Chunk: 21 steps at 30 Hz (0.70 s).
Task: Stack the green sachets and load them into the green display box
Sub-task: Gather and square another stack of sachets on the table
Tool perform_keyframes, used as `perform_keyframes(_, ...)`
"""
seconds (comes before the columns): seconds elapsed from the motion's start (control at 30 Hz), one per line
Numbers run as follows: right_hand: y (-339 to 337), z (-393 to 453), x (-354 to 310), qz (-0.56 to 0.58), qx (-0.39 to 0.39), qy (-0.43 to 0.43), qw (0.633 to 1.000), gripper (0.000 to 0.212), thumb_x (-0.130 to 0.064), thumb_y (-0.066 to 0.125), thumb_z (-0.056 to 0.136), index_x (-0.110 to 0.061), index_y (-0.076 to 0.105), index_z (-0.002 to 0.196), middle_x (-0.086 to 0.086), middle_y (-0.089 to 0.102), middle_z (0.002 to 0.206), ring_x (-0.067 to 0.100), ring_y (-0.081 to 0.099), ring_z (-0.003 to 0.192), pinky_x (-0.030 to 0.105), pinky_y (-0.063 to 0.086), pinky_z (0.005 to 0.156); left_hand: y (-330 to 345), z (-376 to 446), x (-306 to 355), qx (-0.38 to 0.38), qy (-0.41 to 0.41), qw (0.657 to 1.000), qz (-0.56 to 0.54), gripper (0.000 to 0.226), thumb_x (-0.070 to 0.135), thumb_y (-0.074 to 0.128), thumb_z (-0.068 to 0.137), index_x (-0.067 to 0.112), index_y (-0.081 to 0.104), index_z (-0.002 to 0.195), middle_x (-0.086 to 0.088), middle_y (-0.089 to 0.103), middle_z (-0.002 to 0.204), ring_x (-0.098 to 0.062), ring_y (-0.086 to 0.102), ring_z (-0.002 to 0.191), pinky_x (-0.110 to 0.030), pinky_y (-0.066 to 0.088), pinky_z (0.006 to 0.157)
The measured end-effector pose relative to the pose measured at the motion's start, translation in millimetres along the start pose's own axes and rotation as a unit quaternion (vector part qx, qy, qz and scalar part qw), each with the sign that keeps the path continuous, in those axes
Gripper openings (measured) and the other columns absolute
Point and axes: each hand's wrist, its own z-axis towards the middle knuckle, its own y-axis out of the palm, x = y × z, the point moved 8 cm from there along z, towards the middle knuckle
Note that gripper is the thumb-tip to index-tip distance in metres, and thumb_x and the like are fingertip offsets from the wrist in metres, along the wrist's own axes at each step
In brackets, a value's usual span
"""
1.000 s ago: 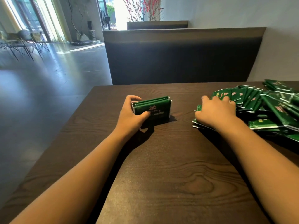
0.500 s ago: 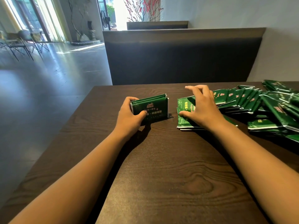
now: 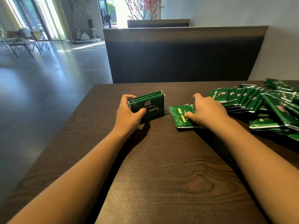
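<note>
My left hand [image 3: 128, 113] grips a small stack of green sachets [image 3: 149, 103] standing on edge on the dark wooden table [image 3: 161, 167], thumb on the front face, fingers behind. My right hand [image 3: 208, 111] lies flat on a few loose green sachets [image 3: 179, 116] that rest flat just right of the stack, fingers pressing on them. A big heap of green sachets [image 3: 258, 102] spreads over the table's right side. No green display box is in view.
A dark upholstered bench back [image 3: 182, 55] stands behind the table's far edge. The table's left edge drops to a grey floor [image 3: 40, 78]. Chairs [image 3: 21, 42] stand far off at the left.
My right hand has dragged a few sachets out of the heap leftward, toward the upright stack. My left hand has kept holding the stack in place.
</note>
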Motion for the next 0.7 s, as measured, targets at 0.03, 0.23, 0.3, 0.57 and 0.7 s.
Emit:
perform_keyframes(0.03,-4,-1,-1,0.005,0.027,-0.009,1.0,0.067,-0.056,0.066,0.09,-0.014,0.043,0.136,0.012,0.063,0.116,0.036,0.062,0.107,0.045,0.056,0.08,0,0,0,0.0,-0.001,1.0,0.001,0.044,0.007,0.075,0.089,0.019,0.048,0.121,-0.005,0.062,0.123,-0.02,0.065,0.115,-0.045,0.064,0.085)
perform_keyframes(0.23,-3,-5,-8,-0.063,-0.003,-0.019,0.998,0.078,-0.09,0.045,0.076,-0.017,0.044,0.104,0.008,0.057,0.1,0.031,0.063,0.1,0.039,0.054,0.072,-1,1,-2,0.002,-0.006,1.0,0.0,0.043,0.006,0.075,0.09,0.021,0.048,0.12,-0.004,0.063,0.121,-0.021,0.066,0.114,-0.046,0.064,0.083)
perform_keyframes(0.3,0,-6,-10,-0.068,-0.008,-0.016,0.998,0.076,-0.086,0.055,0.076,-0.016,0.046,0.106,0.009,0.06,0.107,0.032,0.062,0.103,0.039,0.052,0.072,-1,1,-1,0.002,-0.004,1.0,-0.001,0.043,0.006,0.074,0.09,0.021,0.048,0.12,-0.004,0.062,0.122,-0.021,0.065,0.115,-0.046,0.065,0.082)
perform_keyframes(0.57,-3,5,6,0.033,0.076,0.005,0.997,0.059,-0.042,0.077,0.086,-0.011,0.05,0.128,0.014,0.063,0.119,0.039,0.061,0.11,0.045,0.051,0.08,-2,1,-2,0.004,-0.005,1.0,-0.005,0.043,0.006,0.073,0.091,0.019,0.047,0.122,-0.004,0.062,0.122,-0.02,0.065,0.115,-0.045,0.064,0.086)
perform_keyframes(0.7,-10,8,11,0.128,0.159,-0.018,0.979,0.04,-0.017,0.064,0.091,-0.012,0.057,0.13,0.012,0.058,0.123,0.036,0.06,0.107,0.042,0.05,0.082,-2,0,-1,0.004,-0.002,1.0,-0.008,0.041,0.004,0.07,0.092,0.018,0.046,0.122,-0.003,0.06,0.121,-0.019,0.064,0.115,-0.041,0.064,0.083)
